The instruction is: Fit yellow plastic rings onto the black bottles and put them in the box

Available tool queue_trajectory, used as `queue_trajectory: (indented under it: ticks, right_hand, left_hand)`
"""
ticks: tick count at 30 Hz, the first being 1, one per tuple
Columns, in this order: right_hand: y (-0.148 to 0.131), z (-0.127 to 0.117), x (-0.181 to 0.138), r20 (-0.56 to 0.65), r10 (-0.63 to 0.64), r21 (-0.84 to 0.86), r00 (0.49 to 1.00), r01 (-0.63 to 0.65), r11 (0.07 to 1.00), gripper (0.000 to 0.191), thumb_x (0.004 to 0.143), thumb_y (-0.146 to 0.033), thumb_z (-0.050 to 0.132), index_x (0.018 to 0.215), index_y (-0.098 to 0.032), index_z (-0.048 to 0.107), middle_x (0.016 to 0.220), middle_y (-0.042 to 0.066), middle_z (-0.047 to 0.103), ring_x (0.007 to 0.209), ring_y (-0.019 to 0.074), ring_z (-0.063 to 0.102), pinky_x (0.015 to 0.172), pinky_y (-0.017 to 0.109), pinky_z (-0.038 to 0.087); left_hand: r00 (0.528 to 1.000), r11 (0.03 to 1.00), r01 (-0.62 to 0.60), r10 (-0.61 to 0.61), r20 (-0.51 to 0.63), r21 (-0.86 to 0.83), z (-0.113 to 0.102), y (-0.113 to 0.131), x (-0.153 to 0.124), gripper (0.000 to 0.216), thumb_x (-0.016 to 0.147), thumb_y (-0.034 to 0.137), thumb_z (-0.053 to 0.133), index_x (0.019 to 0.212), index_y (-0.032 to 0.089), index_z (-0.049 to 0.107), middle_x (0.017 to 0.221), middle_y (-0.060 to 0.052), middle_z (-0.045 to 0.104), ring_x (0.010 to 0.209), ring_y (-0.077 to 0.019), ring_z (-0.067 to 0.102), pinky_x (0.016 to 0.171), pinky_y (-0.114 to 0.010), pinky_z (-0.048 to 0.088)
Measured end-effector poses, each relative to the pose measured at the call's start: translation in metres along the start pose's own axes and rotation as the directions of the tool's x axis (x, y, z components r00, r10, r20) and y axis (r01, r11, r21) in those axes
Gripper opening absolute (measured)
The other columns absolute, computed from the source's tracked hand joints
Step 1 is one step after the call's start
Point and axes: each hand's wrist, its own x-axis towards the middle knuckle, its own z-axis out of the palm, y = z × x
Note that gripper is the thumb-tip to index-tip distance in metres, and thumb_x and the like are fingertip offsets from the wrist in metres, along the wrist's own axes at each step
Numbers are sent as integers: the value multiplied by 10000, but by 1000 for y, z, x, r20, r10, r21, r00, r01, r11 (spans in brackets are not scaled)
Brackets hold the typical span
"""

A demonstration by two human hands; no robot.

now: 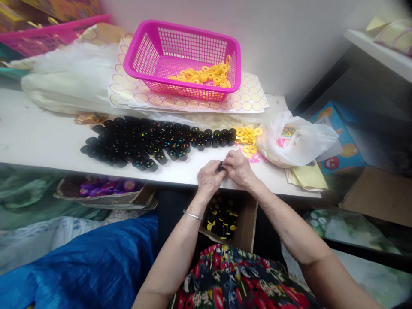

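Note:
My left hand and my right hand meet above the table's front edge, fingers closed around one small black round piece. Most of it is hidden by the fingers. To the left and behind stand rows of small black cylinders, many with coloured specks on top. Just behind my right hand lie a heap of yellow rings and scattered pink bits. Below my wrists, an open cardboard box holds black pieces with yellow parts.
A pink basket with yellow rings stands on printed sheets at the back. At right are a white plastic bag and a blue box. A carton of purple items is below the table, beside blue sheeting.

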Motion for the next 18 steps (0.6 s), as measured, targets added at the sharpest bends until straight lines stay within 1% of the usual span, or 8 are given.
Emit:
queue_trajectory:
  ticks: [3, 6, 8, 9, 11, 14, 16, 18]
  right_hand:
    - [0, -3, 0, -3, 19, 75, 1000, -19, 997, 180, 775, -153, 525, 663, -185, 662, 779, 38, 543, 789, 169, 460, 704, 293, 370]
    - [7, -10, -3, -41, 23, 269, 999, -11, 963, 103, 765, -183, 564, 765, -171, 666, 784, 27, 557, 783, 149, 507, 712, 270, 396]
    - [16, -15, -5, -100, 99, 319, 990, -62, 946, 108, 756, -185, 575, 820, -144, 652, 794, 33, 562, 749, 139, 524, 699, 259, 412]
    - [21, -17, -7, -140, 160, 293, 977, -114, 949, 115, 756, -180, 571, 829, -131, 644, 804, 42, 562, 742, 141, 528, 698, 260, 415]
    - [30, -20, -9, -233, 285, 160, 930, -253, 954, 118, 767, -173, 547, 826, -119, 634, 845, 68, 566, 771, 159, 534, 713, 274, 414]
    - [40, -20, -10, -296, 406, -77, 865, -445, 892, 145, 800, -215, 512, 830, -131, 627, 945, 102, 571, 833, 196, 538, 704, 299, 406]
    - [44, -17, -9, -299, 443, -187, 845, -508, 841, 184, 817, -281, 508, 859, -140, 619, 990, 112, 565, 825, 206, 541, 670, 303, 401]
    - [47, -13, -6, -304, 446, -262, 842, -524, 810, 230, 828, -335, 499, 900, -145, 608, 998, 117, 558, 815, 209, 543, 647, 303, 397]
  left_hand:
    - [1000, 1000, 5, -5, 1, 1, 0, 1, 0, 164, 727, 254, 577, 881, 237, 631, 796, 20, 598, 712, -115, 528, 629, -215, 382]
    - [1000, 1000, -8, 7, -9, -17, -1, 1, 0, 149, 742, 303, 592, 866, 236, 638, 794, 19, 595, 700, -110, 527, 617, -210, 376]
    - [1000, 999, -19, 18, -23, -32, 0, 2, 0, 168, 736, 353, 615, 852, 234, 642, 785, 18, 591, 692, -106, 524, 607, -208, 372]
    - [999, 999, -23, 21, -29, -40, 0, 1, 0, 181, 728, 365, 627, 851, 232, 643, 785, 17, 592, 689, -105, 524, 605, -207, 372]
    - [999, 998, -20, 18, -43, -56, 0, 1, 0, 201, 717, 367, 646, 865, 231, 644, 797, 16, 597, 688, -102, 526, 602, -205, 373]
    - [998, 997, -8, 4, -56, -76, 1, 0, 0, 229, 716, 366, 650, 907, 239, 640, 816, 19, 604, 691, -101, 532, 603, -203, 376]
    - [998, 997, -10, 6, -62, -75, 1, -1, 0, 243, 711, 364, 656, 918, 240, 637, 810, 21, 602, 689, -101, 532, 606, -202, 378]
    - [998, 998, -13, 9, -62, -69, 1, -1, 1, 259, 698, 360, 668, 924, 238, 636, 804, 22, 597, 682, -100, 531, 604, -202, 379]
